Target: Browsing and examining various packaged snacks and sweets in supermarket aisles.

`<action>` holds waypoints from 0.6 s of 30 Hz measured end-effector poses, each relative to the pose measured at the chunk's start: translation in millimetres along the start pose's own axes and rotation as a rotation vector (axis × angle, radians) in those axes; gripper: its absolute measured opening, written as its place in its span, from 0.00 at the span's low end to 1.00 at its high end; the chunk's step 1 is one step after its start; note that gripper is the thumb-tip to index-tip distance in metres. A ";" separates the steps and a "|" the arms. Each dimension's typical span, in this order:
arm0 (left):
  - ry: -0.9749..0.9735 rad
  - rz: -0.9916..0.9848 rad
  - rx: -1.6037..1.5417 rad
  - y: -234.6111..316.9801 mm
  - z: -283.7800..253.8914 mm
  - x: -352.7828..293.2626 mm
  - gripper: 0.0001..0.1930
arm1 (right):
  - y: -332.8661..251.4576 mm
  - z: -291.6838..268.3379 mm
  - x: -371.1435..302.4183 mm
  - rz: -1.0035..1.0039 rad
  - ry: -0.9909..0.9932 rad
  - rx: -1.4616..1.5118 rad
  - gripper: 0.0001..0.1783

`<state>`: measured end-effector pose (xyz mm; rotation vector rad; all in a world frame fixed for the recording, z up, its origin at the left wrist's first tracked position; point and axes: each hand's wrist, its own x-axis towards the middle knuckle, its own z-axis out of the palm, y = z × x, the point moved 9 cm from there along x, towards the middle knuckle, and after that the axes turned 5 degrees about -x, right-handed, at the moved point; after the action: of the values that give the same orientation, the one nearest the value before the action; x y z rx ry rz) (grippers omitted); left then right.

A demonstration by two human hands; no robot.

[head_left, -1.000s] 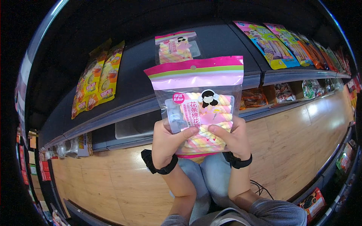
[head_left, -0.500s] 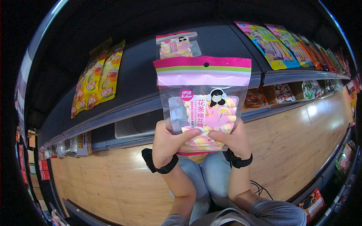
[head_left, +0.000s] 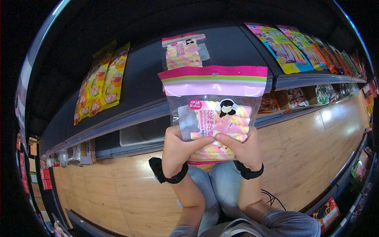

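A clear bag of twisted marshmallows with a pink, green and lilac top band is held up in front of me. My left hand grips its lower left side, thumb lying across the front. On the lower right side my right hand grips it the same way, and the two thumb tips nearly meet near the middle. Fingers of both hands are hidden behind the bag. Just beyond it, a matching marshmallow bag lies on the dark shelf, its lower part covered by the held bag.
Yellow snack packets lie on the shelf at left, and colourful pouches line its right side. A lower shelf holds a translucent tray and wrapped packets. Below is a wood-look floor, with a black cable beside my leg.
The held marshmallow bag has dropped slightly and its top has tipped toward me, uncovering more of the bag behind. My thumbs have moved closer together.
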<state>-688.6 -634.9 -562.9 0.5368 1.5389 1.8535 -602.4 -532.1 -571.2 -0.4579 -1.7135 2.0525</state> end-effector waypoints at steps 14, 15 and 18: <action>-0.002 0.027 -0.049 0.1 -10.1 3.0 0.14 | -2.0 -18.0 7.0 -0.148 0.075 0.059 0.13; 0.003 0.055 -0.076 2.6 -10.7 2.8 0.14 | -2.5 -17.2 7.2 -0.159 0.066 0.043 0.14; 0.015 0.060 -0.038 -0.7 -14.2 4.5 0.14 | -1.9 -14.7 8.1 -0.160 0.063 0.078 0.14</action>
<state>-701.3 -641.5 -567.2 0.5582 1.5088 1.9323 -601.6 -515.2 -571.8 -0.3450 -1.5746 1.9621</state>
